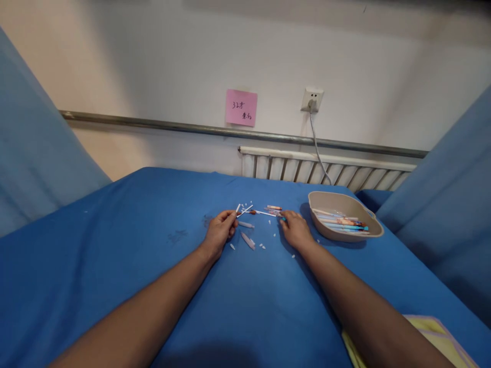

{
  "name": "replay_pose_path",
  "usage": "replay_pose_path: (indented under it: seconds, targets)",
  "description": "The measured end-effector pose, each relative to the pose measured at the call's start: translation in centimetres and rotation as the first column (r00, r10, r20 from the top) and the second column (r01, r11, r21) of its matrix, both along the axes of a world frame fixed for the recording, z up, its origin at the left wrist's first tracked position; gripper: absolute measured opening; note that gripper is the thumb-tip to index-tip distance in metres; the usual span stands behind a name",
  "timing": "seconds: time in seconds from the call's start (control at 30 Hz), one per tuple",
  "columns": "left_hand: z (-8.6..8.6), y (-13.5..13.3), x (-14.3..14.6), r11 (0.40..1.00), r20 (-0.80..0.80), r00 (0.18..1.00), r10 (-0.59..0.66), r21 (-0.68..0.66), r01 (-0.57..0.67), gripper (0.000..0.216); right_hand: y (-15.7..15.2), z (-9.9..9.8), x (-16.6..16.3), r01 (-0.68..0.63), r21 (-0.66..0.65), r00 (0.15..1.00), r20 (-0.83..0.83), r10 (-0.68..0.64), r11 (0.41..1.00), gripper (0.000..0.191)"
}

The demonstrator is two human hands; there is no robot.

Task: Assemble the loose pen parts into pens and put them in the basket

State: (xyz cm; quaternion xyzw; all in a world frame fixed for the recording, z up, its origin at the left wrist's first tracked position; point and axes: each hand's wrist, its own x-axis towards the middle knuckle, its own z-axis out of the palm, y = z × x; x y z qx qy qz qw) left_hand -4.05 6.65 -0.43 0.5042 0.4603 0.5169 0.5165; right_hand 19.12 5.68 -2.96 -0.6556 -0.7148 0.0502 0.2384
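Note:
My left hand (221, 232) is closed in a pinch, with a thin white stick (245, 210) sticking out at its fingertips. The stick looks like a pen part. My right hand (296, 228) rests on the blue cloth with its fingers curled down; a small teal pen end (283, 219) shows at the fingertips. Between the hands lie another thin white stick (264, 213) with a brown end and an orange-and-white pen piece (273, 208). Nearer me are two pale, tapered tubes (247, 240), apart from both hands. Small white bits (263, 246) are scattered around them.
A beige basket (347, 237) holding several pens stands right of my right hand. Blue cloth (126, 230) covers the surface. A yellow cloth (433, 327) lies at front right. Behind are a radiator (291, 166), a metal rail (172, 126) and a plugged-in cable (315, 134).

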Motion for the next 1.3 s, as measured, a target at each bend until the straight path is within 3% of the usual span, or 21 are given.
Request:
replay_pose_path:
  seconds: [0.23, 0.63, 0.93, 1.3]
  targets:
    - [-0.2, -0.1, 0.3, 0.999, -0.030, 0.999, -0.036, 0.006, 0.036, 0.036, 0.8, -0.6, 0.4, 0.057, -0.025, 0.994, 0.092, -0.054, 0.998, 0.025]
    - [-0.4, -0.2, 0.3, 0.991, -0.094, 0.989, -0.118, 0.048, 0.123, 0.033, 0.3, -0.8, 0.5, 0.035, -0.062, 0.999, 0.028, -0.033, 0.997, 0.017]
    - [0.2, 0.1, -1.0, 0.951, 0.317, 0.934, -0.166, -0.199, 0.237, 0.012, 0.1, -1.1, 0.5, 0.036, -0.078, 0.999, -0.035, -0.038, 0.996, 0.011]
    - [1.0, -0.5, -0.8, 0.919, 0.384, 0.912, -0.148, -0.287, 0.270, 0.006, 0.0, -1.1, 0.7, -0.017, -0.027, 0.998, -0.062, 0.015, 0.999, 0.010]
